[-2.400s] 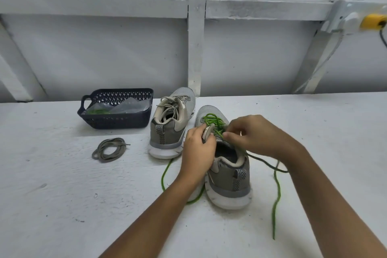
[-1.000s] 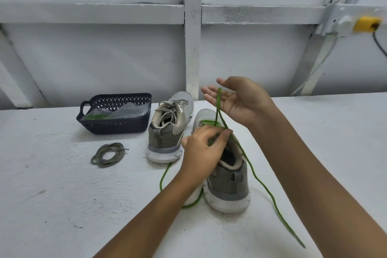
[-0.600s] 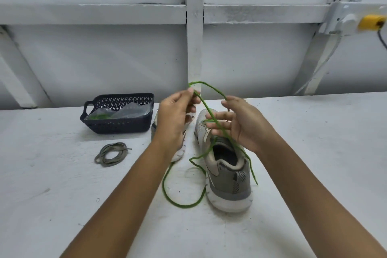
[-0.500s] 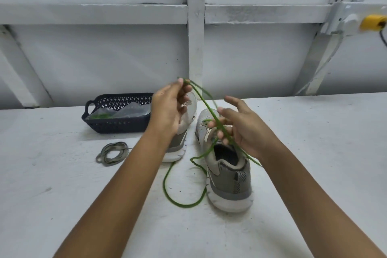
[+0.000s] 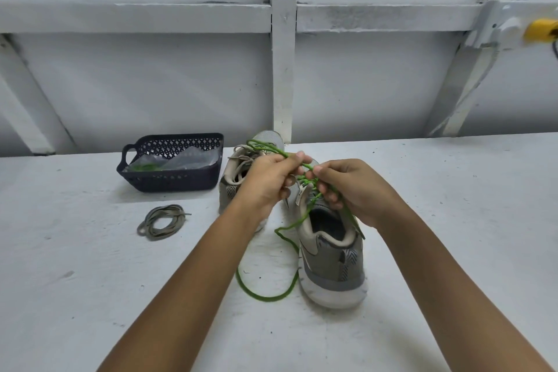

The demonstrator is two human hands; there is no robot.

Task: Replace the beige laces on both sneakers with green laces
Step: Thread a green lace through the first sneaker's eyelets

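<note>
Two grey sneakers stand heel-toward-me on the white table. The right sneaker [image 5: 330, 257] carries a green lace [image 5: 265, 296] whose slack loops onto the table at its left. The left sneaker [image 5: 238, 166] still has beige laces and is partly hidden behind my left hand. My left hand [image 5: 268, 181] pinches one strand of the green lace above the right sneaker's tongue. My right hand [image 5: 350, 187] pinches the other strand close beside it; the hands nearly touch.
A dark plastic basket [image 5: 173, 180] holding a clear bag with green lace inside sits at the back left. A coiled beige lace [image 5: 161, 222] lies on the table in front of it. A white framed wall rises behind the table.
Both hands have dropped from raised positions and come together over the right sneaker's tongue, drawing the green lace strands down with them.
</note>
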